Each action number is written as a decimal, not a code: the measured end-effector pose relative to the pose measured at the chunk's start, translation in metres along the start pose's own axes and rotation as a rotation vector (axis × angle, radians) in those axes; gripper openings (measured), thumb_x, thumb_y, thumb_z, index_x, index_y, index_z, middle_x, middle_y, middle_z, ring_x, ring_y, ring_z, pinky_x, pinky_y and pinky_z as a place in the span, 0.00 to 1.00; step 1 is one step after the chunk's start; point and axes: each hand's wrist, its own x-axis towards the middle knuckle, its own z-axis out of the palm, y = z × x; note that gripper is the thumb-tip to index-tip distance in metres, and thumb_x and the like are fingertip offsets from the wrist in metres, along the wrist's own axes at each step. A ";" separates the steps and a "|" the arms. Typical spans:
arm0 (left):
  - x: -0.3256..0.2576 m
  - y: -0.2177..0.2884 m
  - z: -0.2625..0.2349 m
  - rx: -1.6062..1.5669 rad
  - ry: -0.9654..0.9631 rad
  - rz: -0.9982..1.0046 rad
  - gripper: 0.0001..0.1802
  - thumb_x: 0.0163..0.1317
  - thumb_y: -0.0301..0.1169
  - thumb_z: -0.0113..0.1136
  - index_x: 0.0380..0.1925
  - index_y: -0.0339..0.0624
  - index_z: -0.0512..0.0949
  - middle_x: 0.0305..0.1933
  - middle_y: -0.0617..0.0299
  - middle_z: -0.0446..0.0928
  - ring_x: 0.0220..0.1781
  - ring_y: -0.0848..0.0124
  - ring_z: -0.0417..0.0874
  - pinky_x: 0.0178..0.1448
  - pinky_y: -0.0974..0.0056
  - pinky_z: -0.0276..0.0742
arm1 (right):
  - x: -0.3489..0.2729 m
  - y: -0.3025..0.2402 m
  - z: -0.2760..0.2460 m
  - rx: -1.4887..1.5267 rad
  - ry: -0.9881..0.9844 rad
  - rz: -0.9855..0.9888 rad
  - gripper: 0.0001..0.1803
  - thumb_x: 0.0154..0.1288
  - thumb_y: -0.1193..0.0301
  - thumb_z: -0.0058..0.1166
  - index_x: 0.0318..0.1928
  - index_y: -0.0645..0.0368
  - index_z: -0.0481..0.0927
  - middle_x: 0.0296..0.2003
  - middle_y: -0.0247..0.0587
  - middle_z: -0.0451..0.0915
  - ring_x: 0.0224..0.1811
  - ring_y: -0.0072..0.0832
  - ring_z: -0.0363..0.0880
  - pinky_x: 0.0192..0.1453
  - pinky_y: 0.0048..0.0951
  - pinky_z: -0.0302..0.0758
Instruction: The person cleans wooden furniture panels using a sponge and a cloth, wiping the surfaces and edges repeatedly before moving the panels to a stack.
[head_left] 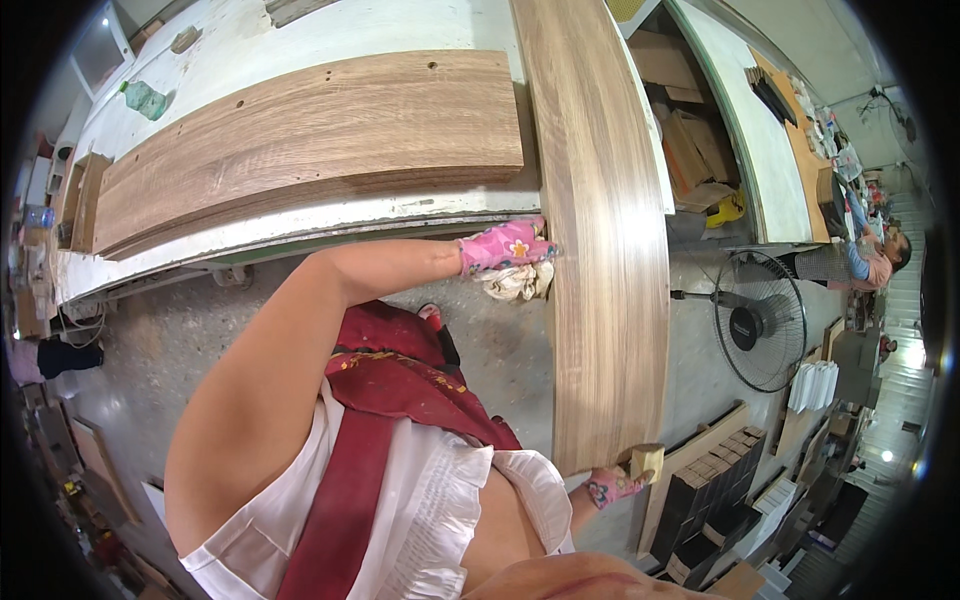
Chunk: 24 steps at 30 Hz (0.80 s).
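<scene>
A long wood-grain board (pixel 605 250) runs from the far edge toward me, its near end sticking out past the worktable. My left hand (pixel 508 247), in a pink flowered glove, is closed at the board's left edge. Bunched under its fingers is a whitish rag (pixel 520 283). Down at the board's near end, my right hand (pixel 612 487), gloved the same way, is closed around a small pale-yellow block (pixel 647 461), whose exact kind I cannot make out. The block is beside the end corner.
A stack of similar boards with small holes (pixel 320 140) lies on the white worktable (pixel 410 25), near a green plastic bottle (pixel 145 100). To the right stand a black fan (pixel 760 320), cardboard boxes (pixel 695 150) and dark stacked pieces (pixel 705 485). Another person (pixel 875 262) is at far right.
</scene>
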 end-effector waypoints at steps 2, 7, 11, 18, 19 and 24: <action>-0.005 -0.013 0.004 -0.072 0.023 -0.003 0.19 0.65 0.33 0.49 0.53 0.38 0.67 0.48 0.55 0.76 0.47 0.67 0.77 0.49 0.66 0.73 | 0.004 -0.018 0.042 0.486 -0.049 0.281 0.35 0.48 0.48 0.59 0.54 0.55 0.72 0.58 0.39 0.66 0.56 0.39 0.66 0.59 0.46 0.62; -0.048 -0.020 -0.005 -0.615 -0.115 0.328 0.18 0.62 0.32 0.53 0.52 0.40 0.70 0.50 0.56 0.74 0.51 0.68 0.74 0.55 0.66 0.69 | -0.038 -0.086 0.156 0.865 0.028 0.430 0.31 0.48 0.52 0.60 0.52 0.53 0.74 0.53 0.40 0.71 0.55 0.39 0.68 0.59 0.46 0.63; -0.121 0.053 -0.063 -0.531 -0.085 0.335 0.15 0.65 0.36 0.50 0.45 0.40 0.78 0.48 0.55 0.77 0.47 0.71 0.78 0.51 0.68 0.74 | -0.054 -0.110 0.222 0.808 0.154 0.292 0.31 0.48 0.52 0.61 0.51 0.54 0.74 0.48 0.40 0.75 0.50 0.37 0.72 0.57 0.40 0.66; -0.288 0.149 -0.189 -0.461 0.186 0.579 0.18 0.61 0.37 0.54 0.45 0.36 0.77 0.42 0.54 0.79 0.42 0.69 0.81 0.48 0.67 0.77 | -0.069 -0.125 0.278 0.802 0.036 0.348 0.30 0.56 0.53 0.54 0.56 0.54 0.70 0.52 0.40 0.73 0.51 0.36 0.72 0.58 0.38 0.66; -0.322 0.154 -0.191 -0.383 0.322 0.554 0.18 0.61 0.37 0.53 0.46 0.36 0.76 0.42 0.54 0.79 0.42 0.69 0.81 0.48 0.67 0.77 | -0.078 -0.129 0.286 0.776 0.020 0.354 0.30 0.57 0.54 0.53 0.57 0.55 0.69 0.53 0.40 0.72 0.51 0.36 0.73 0.58 0.38 0.66; -0.478 0.163 -0.172 -0.144 0.869 0.323 0.19 0.61 0.37 0.53 0.47 0.36 0.75 0.43 0.54 0.78 0.43 0.69 0.81 0.48 0.67 0.76 | -0.121 -0.155 0.307 0.512 0.128 0.009 0.32 0.60 0.50 0.50 0.60 0.54 0.66 0.58 0.47 0.67 0.60 0.35 0.65 0.61 0.40 0.63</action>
